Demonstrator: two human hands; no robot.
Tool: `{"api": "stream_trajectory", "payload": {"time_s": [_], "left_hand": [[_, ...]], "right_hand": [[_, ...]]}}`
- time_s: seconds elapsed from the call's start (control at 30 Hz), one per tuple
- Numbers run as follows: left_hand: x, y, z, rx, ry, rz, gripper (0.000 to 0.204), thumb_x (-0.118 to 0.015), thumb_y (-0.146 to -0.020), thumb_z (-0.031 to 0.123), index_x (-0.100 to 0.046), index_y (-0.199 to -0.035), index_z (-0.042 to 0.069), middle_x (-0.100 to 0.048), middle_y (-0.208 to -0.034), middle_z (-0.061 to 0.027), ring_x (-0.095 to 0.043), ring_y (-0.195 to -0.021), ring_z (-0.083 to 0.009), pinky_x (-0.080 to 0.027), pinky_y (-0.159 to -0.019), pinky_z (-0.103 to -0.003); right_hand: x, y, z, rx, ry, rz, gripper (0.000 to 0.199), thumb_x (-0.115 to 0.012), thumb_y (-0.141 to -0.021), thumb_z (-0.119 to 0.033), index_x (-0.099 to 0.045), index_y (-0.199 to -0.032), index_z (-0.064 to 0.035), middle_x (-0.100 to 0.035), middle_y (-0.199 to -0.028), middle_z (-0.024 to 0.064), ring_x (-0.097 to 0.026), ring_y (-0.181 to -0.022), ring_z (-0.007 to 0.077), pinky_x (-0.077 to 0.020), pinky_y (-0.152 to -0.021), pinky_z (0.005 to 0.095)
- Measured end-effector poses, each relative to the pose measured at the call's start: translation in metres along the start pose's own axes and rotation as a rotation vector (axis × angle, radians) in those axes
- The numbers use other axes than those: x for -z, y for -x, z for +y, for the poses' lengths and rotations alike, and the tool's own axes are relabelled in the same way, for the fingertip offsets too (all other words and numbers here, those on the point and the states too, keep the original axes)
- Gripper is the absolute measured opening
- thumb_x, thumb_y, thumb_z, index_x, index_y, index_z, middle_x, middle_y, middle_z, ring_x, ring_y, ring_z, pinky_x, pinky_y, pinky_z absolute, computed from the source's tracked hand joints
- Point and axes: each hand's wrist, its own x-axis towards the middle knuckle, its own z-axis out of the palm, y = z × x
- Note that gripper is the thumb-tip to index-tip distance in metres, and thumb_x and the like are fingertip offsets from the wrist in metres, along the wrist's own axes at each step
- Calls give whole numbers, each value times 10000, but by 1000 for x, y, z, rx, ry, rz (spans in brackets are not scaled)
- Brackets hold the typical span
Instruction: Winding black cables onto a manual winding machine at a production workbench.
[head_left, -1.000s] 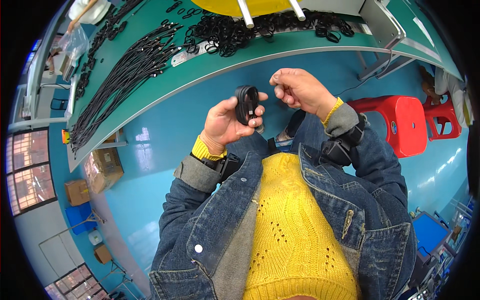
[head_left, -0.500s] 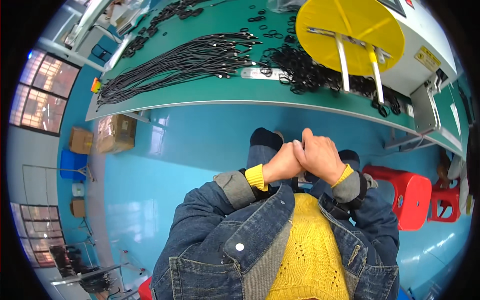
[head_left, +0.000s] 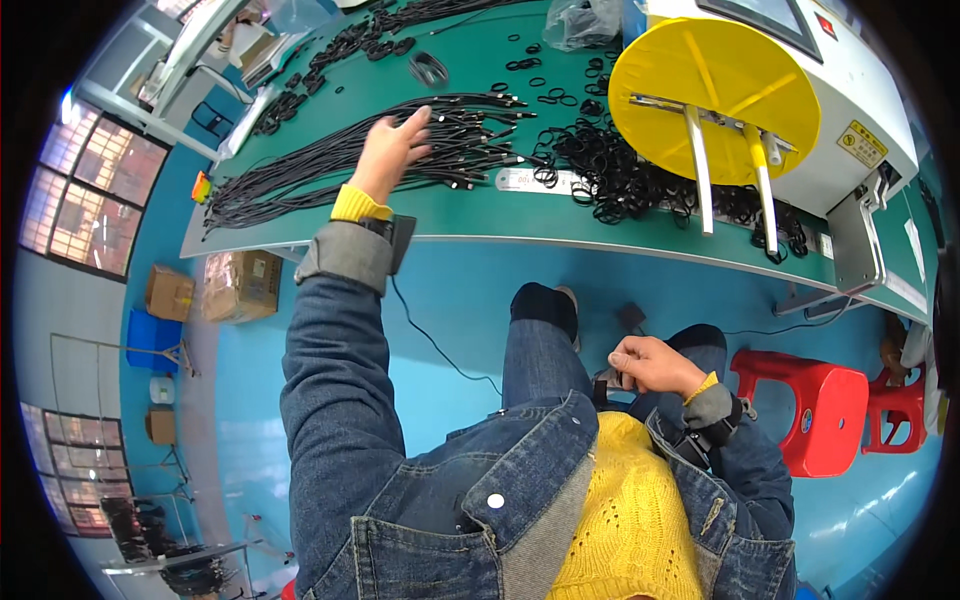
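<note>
Green tabletop (head_left: pixel 540 217) is kinda cluttered with loose black cables (head_left: pixel 300 165) and black bands (head_left: pixel 612 165). One blurry coiled cable (head_left: pixel 428 70) is seen just beyond the left hand (head_left: pixel 393 150), whose fingers are spread; the right hand (head_left: pixel 655 365) is held curled near the jeans (head_left: pixel 546 365), grip can't be told.

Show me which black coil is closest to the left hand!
The blurred black coil just beyond the left hand's fingertips. It's by itself, while the other black coils are bunched together farther away.
</note>
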Motion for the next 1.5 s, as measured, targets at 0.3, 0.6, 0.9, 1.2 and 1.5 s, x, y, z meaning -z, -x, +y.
{"api": "stream_trajectory", "payload": {"time_s": [0.3, 0.6, 0.9, 1.2, 1.5], "left_hand": [[-7, -2, -47, -502, -1034, 30, 239, -645, -774, 201, -645, -957, 47, -634, -951, -125, -615, -879, -225, -476, -763, -288], [-81, 121, 65, -1198, -486, -251, 226, -654, -690, -46, -650, -902, 32, -581, -722, -82, -561, -615, -187, -446, -544, -261], [-157, 188, 135, -1305, -298, -279, 216, -702, -648, 8, -664, -855, 60, -554, -693, -65, -549, -566, -190, -434, -485, -260], [-186, 148, 134, -906, -134, -333, 138, -682, -717, 20, -667, -855, 22, -556, -696, -66, -528, -590, -137, -424, -545, -229], [-207, 117, 126, -744, -103, -313, 105, -663, -753, 55, -672, -850, 16, -558, -689, -43, -507, -610, -99, -406, -560, -222]], "right_hand": [[4, 5, 10, 46, 45, 84, 216, -552, -872, -237, -555, -857, -21, -579, -671, 27, -523, -560, 80, -424, -475, 221], [4, 56, -56, 706, 299, 916, 255, -656, -771, -54, -584, -1007, 12, -570, -765, 55, -505, -615, 115, -404, -538, 227], [38, 114, -115, 1005, 1141, 1431, 378, -720, -622, -23, -609, -982, 4, -543, -804, 89, -517, -664, 243, -439, -558, 307], [87, 86, -107, 908, 947, 1544, 170, -663, -714, -65, -619, -877, -36, -557, -741, 96, -554, -618, 259, -454, -538, 334], [123, 33, -108, 835, 728, 1655, 99, -628, -762, -144, -618, -776, -46, -556, -648, 104, -557, -599, 283, -454, -539, 358]]}}
